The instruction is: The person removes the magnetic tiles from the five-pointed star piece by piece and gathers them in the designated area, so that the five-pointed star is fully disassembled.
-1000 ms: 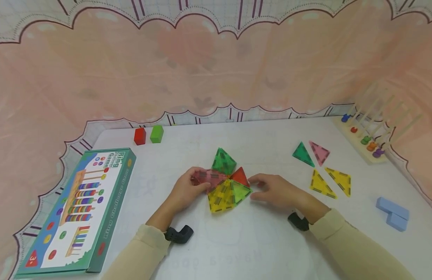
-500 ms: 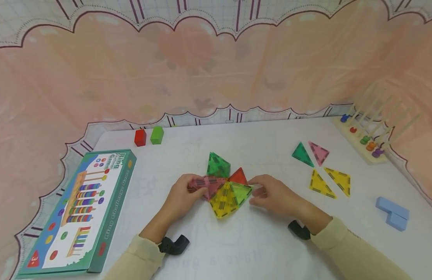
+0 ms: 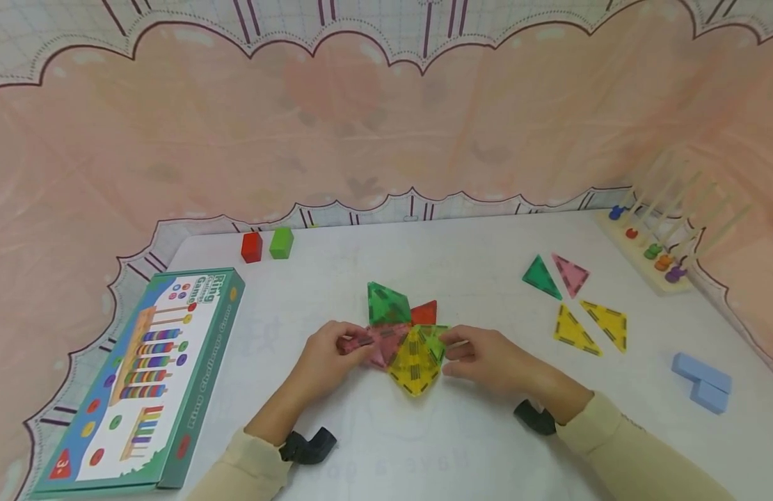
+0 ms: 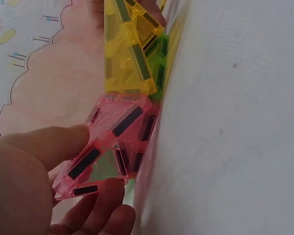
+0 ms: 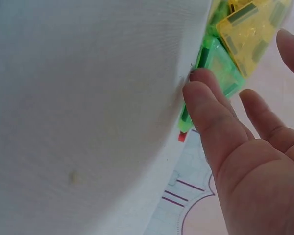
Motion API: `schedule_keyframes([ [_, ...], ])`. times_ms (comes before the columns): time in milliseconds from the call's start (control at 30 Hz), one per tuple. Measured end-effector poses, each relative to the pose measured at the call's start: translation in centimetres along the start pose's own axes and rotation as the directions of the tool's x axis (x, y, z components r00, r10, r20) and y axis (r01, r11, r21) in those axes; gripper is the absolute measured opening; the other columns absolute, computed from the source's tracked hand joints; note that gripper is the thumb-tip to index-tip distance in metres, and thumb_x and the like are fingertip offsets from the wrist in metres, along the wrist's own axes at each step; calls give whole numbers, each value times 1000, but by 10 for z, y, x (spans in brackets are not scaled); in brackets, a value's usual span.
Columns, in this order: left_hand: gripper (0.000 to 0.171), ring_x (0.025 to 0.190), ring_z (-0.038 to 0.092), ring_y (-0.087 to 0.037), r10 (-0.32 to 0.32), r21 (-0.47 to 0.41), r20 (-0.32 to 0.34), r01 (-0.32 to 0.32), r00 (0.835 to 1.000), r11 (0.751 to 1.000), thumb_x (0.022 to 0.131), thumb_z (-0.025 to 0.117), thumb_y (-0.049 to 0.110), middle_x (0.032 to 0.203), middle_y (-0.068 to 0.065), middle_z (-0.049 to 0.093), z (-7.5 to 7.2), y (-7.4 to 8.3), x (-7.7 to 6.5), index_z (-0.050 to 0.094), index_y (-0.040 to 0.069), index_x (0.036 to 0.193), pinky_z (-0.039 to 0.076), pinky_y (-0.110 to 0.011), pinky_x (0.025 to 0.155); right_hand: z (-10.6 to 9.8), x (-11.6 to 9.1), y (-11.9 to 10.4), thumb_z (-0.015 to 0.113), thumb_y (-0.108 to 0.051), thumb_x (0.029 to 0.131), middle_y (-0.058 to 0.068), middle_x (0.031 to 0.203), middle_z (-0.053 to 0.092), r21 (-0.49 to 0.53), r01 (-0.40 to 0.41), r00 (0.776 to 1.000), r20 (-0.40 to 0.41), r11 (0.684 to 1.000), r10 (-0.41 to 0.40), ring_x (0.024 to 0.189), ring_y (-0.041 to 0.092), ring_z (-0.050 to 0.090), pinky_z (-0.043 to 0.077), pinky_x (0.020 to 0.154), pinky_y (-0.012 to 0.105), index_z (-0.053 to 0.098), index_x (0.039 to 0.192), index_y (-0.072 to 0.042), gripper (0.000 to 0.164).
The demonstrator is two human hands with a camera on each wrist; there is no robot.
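A cluster of see-through magnetic tiles lies mid-table, with raised green, pink and yellow pieces, plus a red tile and a light green tile. My left hand pinches the outer end of the pink piece between thumb and fingers, as the left wrist view shows. On the other side, my right hand has its fingertips right at the light green tile. In the right wrist view those fingers extend along its edge, while the thumb stands apart from it.
Loose green, pink and yellow triangles lie to the right. Beyond them are light blue blocks and a pegged wooden board. A game box lies left; red and green blocks stand behind.
The cluster has turned anticlockwise: green has shifted left, yellow to the right. My left hand, still pinching the pink piece, has come slightly nearer, and my right fingers now overlap the light green tile.
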State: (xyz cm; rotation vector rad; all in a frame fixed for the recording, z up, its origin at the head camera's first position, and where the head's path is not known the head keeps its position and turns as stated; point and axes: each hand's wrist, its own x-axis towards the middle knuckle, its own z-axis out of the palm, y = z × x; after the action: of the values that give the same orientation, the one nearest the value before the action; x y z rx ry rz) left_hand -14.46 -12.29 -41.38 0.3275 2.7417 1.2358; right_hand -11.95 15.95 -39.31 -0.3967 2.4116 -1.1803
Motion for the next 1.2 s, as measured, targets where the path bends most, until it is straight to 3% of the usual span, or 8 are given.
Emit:
schedule_keyframes([
  [167,28,73,47,-13,15,-10,14,-15,1000,1000,74,71,36,84,3,50,0,0,-3,62,20,95,42,-29,62,1,2,0,65,-40,79,-1,122,52,-17,-25,1000,-6,1000,25,109,16,51,43,85,33,48,124,-18,52],
  [333,31,85,47,-17,-37,-26,6,37,999,999,74,71,37,98,0,51,7,2,-3,59,19,96,42,-34,72,4,5,-3,63,-45,79,-3,124,50,-83,1,999,-40,997,-5,110,15,50,42,87,34,50,123,-18,54],
  [467,28,91,48,-19,-57,-31,-34,56,998,998,74,72,32,102,-3,51,13,6,-3,58,17,93,41,-37,79,5,4,-6,64,-44,79,-5,120,52,-110,27,998,-53,994,-33,105,15,51,43,84,34,50,121,-18,52],
  [667,26,89,47,-20,-68,-51,-95,64,993,997,74,71,30,102,-5,49,17,11,-3,59,14,91,42,-35,76,6,2,-11,65,-41,79,-6,110,54,-108,-17,998,-63,994,10,89,10,53,45,75,28,52,120,-17,49],
  [833,27,85,46,-19,-73,-60,-111,67,991,996,74,71,31,102,-4,50,18,11,-1,60,15,93,41,-31,71,10,-1,-16,65,-43,78,-4,100,55,-54,-81,996,-35,995,79,80,13,52,45,70,29,50,119,-16,52],
  [967,29,87,48,-18,-49,-52,-113,43,992,998,75,71,32,103,-3,52,16,10,0,61,15,96,41,-32,73,12,-3,-18,64,-45,78,-2,111,53,3,-79,997,-18,997,79,86,14,52,45,74,31,45,124,-17,57],
  [1200,35,78,49,-14,-28,-57,-24,26,999,998,75,71,37,96,1,52,6,9,-5,60,17,102,43,-28,64,11,-3,-18,63,-43,80,2,124,45,102,-70,998,3,992,70,87,14,55,47,68,29,42,128,-14,61],
])
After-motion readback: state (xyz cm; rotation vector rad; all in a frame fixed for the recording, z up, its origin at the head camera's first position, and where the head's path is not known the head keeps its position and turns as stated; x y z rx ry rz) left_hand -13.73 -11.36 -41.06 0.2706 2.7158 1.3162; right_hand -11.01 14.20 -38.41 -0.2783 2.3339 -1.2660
